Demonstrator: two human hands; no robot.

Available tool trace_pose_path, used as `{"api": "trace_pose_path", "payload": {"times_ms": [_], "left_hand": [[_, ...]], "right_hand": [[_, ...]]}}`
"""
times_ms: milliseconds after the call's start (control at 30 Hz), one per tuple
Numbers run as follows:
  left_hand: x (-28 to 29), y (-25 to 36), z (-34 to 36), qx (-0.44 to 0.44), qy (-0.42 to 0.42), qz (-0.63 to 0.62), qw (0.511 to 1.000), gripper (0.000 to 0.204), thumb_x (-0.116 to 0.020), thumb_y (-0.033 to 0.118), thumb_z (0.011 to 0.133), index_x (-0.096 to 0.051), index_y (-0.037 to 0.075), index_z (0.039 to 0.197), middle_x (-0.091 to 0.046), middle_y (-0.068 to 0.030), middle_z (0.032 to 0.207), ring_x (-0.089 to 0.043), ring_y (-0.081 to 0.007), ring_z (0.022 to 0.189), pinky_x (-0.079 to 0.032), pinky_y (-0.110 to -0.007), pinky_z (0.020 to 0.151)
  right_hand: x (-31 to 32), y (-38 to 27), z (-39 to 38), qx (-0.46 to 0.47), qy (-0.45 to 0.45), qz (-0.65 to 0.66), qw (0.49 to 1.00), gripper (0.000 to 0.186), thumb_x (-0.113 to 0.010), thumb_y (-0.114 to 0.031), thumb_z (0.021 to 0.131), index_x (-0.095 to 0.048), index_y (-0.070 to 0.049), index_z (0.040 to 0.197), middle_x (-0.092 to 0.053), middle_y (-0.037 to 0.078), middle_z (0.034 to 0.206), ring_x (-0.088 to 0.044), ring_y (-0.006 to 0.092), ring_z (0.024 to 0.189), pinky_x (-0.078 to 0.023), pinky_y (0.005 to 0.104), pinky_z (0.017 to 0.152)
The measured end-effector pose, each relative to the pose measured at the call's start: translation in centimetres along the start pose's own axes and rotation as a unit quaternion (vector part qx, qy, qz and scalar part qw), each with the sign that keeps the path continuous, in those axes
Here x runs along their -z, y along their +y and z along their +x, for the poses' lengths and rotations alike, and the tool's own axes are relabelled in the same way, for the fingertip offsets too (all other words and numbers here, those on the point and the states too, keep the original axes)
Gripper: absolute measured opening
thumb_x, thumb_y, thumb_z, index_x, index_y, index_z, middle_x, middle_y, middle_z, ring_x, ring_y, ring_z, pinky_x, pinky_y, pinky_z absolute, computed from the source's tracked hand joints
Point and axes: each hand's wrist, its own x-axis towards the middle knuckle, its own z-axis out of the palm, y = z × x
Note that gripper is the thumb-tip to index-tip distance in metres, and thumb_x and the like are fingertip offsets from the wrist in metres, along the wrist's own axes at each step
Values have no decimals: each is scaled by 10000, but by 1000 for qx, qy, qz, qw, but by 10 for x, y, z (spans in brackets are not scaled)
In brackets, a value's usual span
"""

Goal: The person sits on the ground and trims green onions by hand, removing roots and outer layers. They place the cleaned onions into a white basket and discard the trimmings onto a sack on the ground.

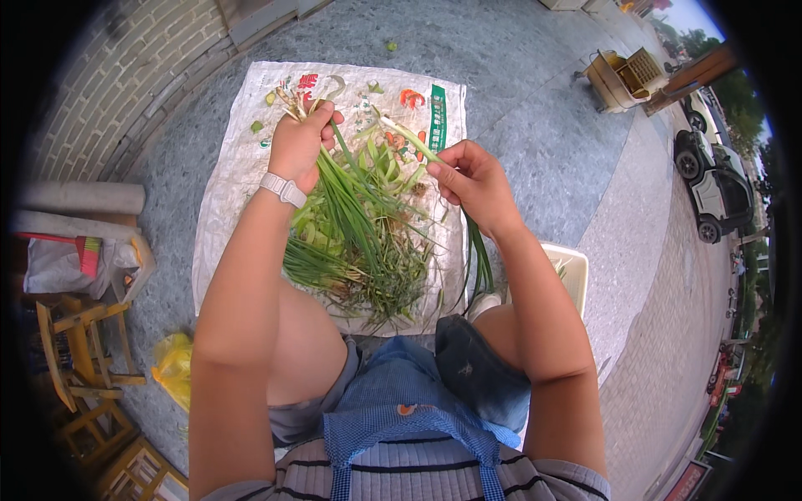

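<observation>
Striped shirt (pixel 397 478) and blue apron (pixel 388 380) up front, green onions beyond in both hands

Past the apron, the bunch of green onions (pixel 344 194) is held over the left half of a pale woven sack (pixel 224 217) spread on the grey floor (pixel 535 108). Its long axis runs slantwise: the rooty ends point up and to the left, away from the body, and the green leaves trail down and to the right, above a heap of loose greens (pixel 393 280).

A single stalk (pixel 409 140) is held over the sack's right side, its white end aimed up and left toward the bunch, its other end running into the right hand (pixel 473 178). Dark green leaves (pixel 479 265) hang below that hand.

The left hand (pixel 302 144) has a full grip, fingers wrapped around the bunch just below the roots; a pale wristwatch (pixel 283 189) sits on its wrist. The right hand's grip is narrow, thumb and forefinger pinching the stalk, the other fingers curled. Both elbows are bent outward, with the forearms slanting forward and inward.
</observation>
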Motion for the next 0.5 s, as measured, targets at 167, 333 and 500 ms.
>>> {"api": "trace_pose_path", "payload": {"times_ms": [167,333,500], "left_hand": [[-42,-5,-34,45,-141,-50,988,333,-703,219,865,-634,1,1108,-582,5,890,-407,-48,656,-377,-207,571],[-53,-4,-40,15,-65,-16,998,211,-749,167,822,-641,47,957,-622,11,887,-463,-51,649,-374,-207,582],[-47,-3,-39,2,-69,36,997,238,-766,187,807,-654,47,963,-638,9,889,-545,-73,754,-415,-260,632]], "right_hand": [[-10,-5,2,-26,18,80,996,121,-612,-136,917,-586,-20,891,-584,11,720,-508,72,580,-408,218,522],[-10,2,2,2,-38,17,999,200,-564,-191,952,-637,-6,981,-600,6,758,-533,80,666,-456,220,635],[-8,-3,-3,-33,-74,10,997,271,-526,-235,978,-652,4,1005,-605,6,770,-541,81,693,-460,229,655]]}}
